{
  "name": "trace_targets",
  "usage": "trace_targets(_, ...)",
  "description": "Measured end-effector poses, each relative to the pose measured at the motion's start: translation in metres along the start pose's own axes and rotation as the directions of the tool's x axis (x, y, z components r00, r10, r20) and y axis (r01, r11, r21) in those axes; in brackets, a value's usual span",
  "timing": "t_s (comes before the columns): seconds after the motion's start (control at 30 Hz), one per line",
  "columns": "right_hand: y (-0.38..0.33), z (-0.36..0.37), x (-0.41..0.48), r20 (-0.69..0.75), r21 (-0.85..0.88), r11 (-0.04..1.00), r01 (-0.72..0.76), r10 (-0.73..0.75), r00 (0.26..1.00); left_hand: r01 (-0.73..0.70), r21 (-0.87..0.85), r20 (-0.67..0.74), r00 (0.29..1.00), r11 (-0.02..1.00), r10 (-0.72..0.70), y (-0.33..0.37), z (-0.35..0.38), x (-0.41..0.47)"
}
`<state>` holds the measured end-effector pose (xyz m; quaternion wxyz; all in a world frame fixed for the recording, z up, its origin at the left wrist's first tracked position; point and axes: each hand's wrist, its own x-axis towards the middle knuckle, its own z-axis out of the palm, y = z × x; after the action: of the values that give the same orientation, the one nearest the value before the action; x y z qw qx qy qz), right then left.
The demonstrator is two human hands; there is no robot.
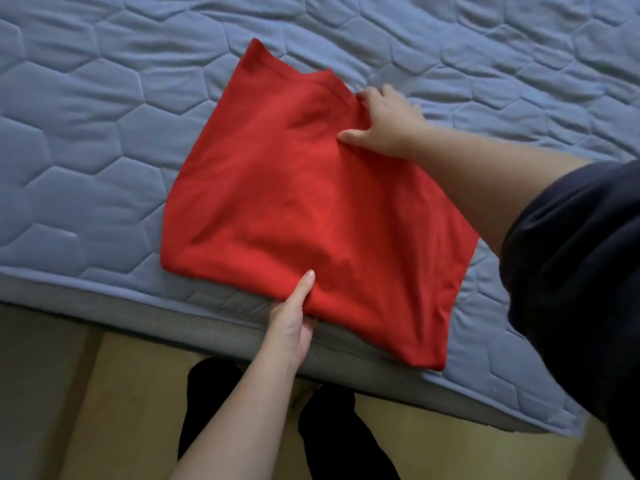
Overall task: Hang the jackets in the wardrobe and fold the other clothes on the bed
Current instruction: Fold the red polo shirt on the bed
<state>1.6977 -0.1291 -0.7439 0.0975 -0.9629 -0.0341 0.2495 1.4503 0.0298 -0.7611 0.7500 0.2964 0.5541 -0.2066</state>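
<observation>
A red garment [294, 188] lies folded into a rough rectangle on the bed [86, 98], which is covered in blue quilting stitched in hexagons. The garment sits at the near edge of the mattress, and its near right corner hangs slightly over the grey side band.

The left hand [294, 323] is at the garment's near edge. Its thumb lies flat on top of the cloth and its fingers are tucked beneath, so it pinches the fabric there. The right hand [388, 123] reaches in from the right to the garment's far right edge. Its thumb presses on top and its fingers curl round the hem, where the cloth bunches into small creases. The two hands are well apart, with most of the garment lying between them.

A dark sleeve [581, 271] covers the right upper arm. Near the bed, dark trouser legs [329, 438] stand on a pale wooden floor [121, 393].
</observation>
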Motion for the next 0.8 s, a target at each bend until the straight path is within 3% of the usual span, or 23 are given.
trace_targets(0.2, 0.0, -0.028, 0.012, 0.246, 0.096, 0.989, -0.116, 0.089, 0.965, 0.048, -0.005, 0.083, 0.995, 0.999, -0.048, 0.005, -0.002, -0.012)
trace_targets(0.37, 0.005, -0.078, -0.02, 0.314, 0.355, 0.898, -0.261, 0.148, 0.938, 0.026, 0.092, 0.133, 0.99, 0.995, -0.038, 0.031, 0.009, -0.055)
trace_targets(0.47, 0.012, -0.131, -0.047, 0.261, 0.404, 0.852, -0.332, 0.24, 0.935, -0.048, 0.178, 0.193, 0.981, 0.983, 0.013, 0.07, 0.027, -0.089)
trace_targets(0.57, 0.019, -0.192, -0.072, 0.183, 0.574, 0.73, -0.371, 0.328, 0.927, -0.209, 0.254, 0.246, 0.958, 0.945, 0.146, 0.133, 0.064, -0.118)
trace_targets(0.7, 0.027, -0.265, -0.102, 0.066, 0.777, 0.543, -0.318, 0.432, 0.899, -0.441, 0.443, 0.328, 0.89, 0.781, 0.316, 0.226, 0.135, -0.156)
trace_targets(0.8, 0.029, -0.295, -0.122, -0.057, 0.86, 0.459, -0.225, 0.523, 0.85, -0.556, 0.54, 0.362, 0.831, 0.632, 0.422, 0.274, 0.182, -0.181)
